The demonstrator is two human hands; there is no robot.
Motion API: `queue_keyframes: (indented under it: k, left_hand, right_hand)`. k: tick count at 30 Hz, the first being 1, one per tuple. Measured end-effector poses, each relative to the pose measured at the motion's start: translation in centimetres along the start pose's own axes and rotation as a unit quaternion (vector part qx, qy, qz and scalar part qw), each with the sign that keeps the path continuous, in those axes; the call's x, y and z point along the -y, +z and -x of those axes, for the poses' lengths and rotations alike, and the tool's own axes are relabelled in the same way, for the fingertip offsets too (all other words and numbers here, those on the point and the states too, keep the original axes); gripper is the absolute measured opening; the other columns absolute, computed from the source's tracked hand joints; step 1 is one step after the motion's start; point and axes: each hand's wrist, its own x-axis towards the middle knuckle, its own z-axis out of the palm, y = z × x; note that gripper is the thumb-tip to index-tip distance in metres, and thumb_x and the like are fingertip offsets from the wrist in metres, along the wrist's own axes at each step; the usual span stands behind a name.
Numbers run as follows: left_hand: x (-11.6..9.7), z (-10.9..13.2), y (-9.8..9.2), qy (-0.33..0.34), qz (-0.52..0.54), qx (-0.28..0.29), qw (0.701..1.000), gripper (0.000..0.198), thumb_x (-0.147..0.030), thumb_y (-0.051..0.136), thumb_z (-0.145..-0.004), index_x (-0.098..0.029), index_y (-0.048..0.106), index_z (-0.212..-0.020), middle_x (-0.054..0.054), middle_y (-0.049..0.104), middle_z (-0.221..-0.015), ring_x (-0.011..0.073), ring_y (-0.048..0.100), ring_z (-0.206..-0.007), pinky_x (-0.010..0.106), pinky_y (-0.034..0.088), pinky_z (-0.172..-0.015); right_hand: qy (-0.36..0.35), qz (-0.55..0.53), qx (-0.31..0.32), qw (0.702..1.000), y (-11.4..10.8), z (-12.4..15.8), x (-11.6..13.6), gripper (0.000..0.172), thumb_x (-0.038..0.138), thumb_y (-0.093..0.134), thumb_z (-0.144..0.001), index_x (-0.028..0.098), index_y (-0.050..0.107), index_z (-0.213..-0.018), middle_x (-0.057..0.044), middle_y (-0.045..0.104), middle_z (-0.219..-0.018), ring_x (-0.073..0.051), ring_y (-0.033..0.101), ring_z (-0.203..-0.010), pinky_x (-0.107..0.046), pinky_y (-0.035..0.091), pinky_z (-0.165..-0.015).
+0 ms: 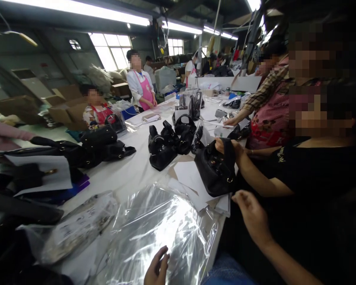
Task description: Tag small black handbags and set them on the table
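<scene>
My left hand [157,267] shows at the bottom edge, over the near part of a stack of clear plastic bags [148,221]. Its visible fingers are slightly bent and apart, with nothing seen in them. My right hand [252,217] is raised at the table's right edge, fingers loosely curled and no object visible in it. Just beyond its fingertips hangs a black handbag [215,170], gripped near its strap by the hand [230,148] of a co-worker in a black T-shirt. White paper sheets [185,174] lie partly under that handbag.
Several black handbags [163,154] stand mid-table, with more bags [97,148] piled at left. A filled plastic packet [80,225] lies at near left. Co-workers stand along both sides, one in a plaid sleeve [261,93] reaching over the table [127,174].
</scene>
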Motion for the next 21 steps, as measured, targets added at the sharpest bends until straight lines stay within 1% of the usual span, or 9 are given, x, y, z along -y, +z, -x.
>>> queue_keyframes:
  k: [1,3,6,8,11,13,15,18,21]
  left_hand:
    - [-1.1,-0.1,0.3,0.007,-0.007,0.014,1.000,0.048,-0.053,0.071,-0.067,-0.019,0.070,-0.102,0.010,0.070,-0.112,0.0302,0.066,-0.104,0.038,0.057,-0.086]
    - [-4.0,-0.4,1.4,0.029,-0.032,0.045,0.998,0.046,-0.051,0.067,-0.073,-0.019,0.068,-0.107,0.010,0.067,-0.118,0.0300,0.062,-0.110,0.040,0.054,-0.091]
    - [-9.3,-1.2,5.0,0.118,-0.044,0.093,0.988,0.041,-0.046,0.059,-0.083,-0.022,0.063,-0.116,0.010,0.064,-0.124,0.0270,0.060,-0.113,0.039,0.052,-0.094]
    - [-12.7,-2.2,7.8,0.200,-0.040,0.140,0.969,0.040,-0.041,0.056,-0.087,-0.023,0.059,-0.123,0.010,0.061,-0.128,0.0249,0.059,-0.115,0.037,0.051,-0.094]
    - [-15.9,-4.3,10.7,0.259,-0.044,0.163,0.951,0.038,-0.034,0.053,-0.090,-0.022,0.057,-0.125,0.012,0.060,-0.128,0.0239,0.059,-0.114,0.038,0.051,-0.093]
    - [-16.5,-5.4,11.5,0.250,-0.053,0.162,0.953,0.036,-0.031,0.053,-0.090,-0.020,0.058,-0.123,0.013,0.061,-0.127,0.0243,0.061,-0.110,0.039,0.052,-0.090]
    - [-16.0,-6.0,11.7,0.244,-0.062,0.162,0.954,0.040,-0.031,0.055,-0.088,-0.020,0.055,-0.127,0.014,0.057,-0.131,0.0259,0.061,-0.109,0.039,0.054,-0.085]
    - [-15.0,-5.4,11.7,0.294,-0.091,0.132,0.942,0.065,-0.036,0.067,-0.080,-0.025,0.042,-0.138,0.013,0.044,-0.144,0.0313,0.048,-0.127,0.045,0.050,-0.094]
    - [-14.9,-4.0,11.2,0.362,-0.128,0.068,0.921,0.084,-0.039,0.076,-0.071,-0.025,0.034,-0.143,0.011,0.036,-0.150,0.0323,0.030,-0.139,0.051,0.030,-0.113]
  right_hand:
    - [-0.029,-0.011,-0.047,0.998,-0.6,-1.9,1.0,0.036,0.051,0.054,-0.086,0.022,0.059,-0.107,-0.007,0.068,-0.104,-0.022,0.064,-0.097,-0.033,0.049,-0.087]
    - [-0.083,-0.009,-0.035,0.996,-0.7,-5.0,2.9,0.041,0.051,0.056,-0.084,0.022,0.057,-0.113,-0.009,0.065,-0.115,-0.023,0.062,-0.105,-0.037,0.048,-0.092]
    - [-0.110,0.002,0.134,0.985,1.6,-7.6,4.6,0.045,0.049,0.059,-0.083,0.021,0.058,-0.118,-0.009,0.066,-0.115,-0.023,0.061,-0.107,-0.038,0.048,-0.093]
    - [-0.128,0.029,0.194,0.972,4.1,-8.2,4.9,0.038,0.047,0.061,-0.082,0.021,0.064,-0.109,-0.008,0.067,-0.111,-0.022,0.061,-0.106,-0.039,0.047,-0.095]
    - [-0.126,0.033,0.134,0.982,7.6,-8.4,5.0,0.032,0.049,0.062,-0.079,0.019,0.065,-0.091,-0.006,0.068,-0.092,-0.020,0.062,-0.090,-0.039,0.049,-0.090]
    - [-0.090,-0.033,0.083,0.992,9.0,-8.2,5.5,0.034,0.050,0.065,-0.075,0.018,0.060,-0.084,-0.003,0.064,-0.081,-0.018,0.060,-0.080,-0.037,0.051,-0.084]
    - [-0.047,-0.135,0.085,0.986,9.7,-7.8,6.7,0.034,0.048,0.070,-0.071,0.019,0.056,-0.083,0.000,0.059,-0.078,-0.015,0.058,-0.075,-0.034,0.053,-0.080]
    - [0.003,-0.276,0.167,0.947,9.3,-6.3,9.6,0.029,0.041,0.072,-0.072,0.020,0.056,-0.084,0.002,0.055,-0.083,-0.013,0.057,-0.079,-0.034,0.054,-0.084]
    - [0.039,-0.349,0.255,0.901,8.6,-3.7,12.3,0.019,0.036,0.068,-0.077,0.020,0.059,-0.083,0.002,0.054,-0.086,-0.012,0.056,-0.082,-0.037,0.053,-0.091]
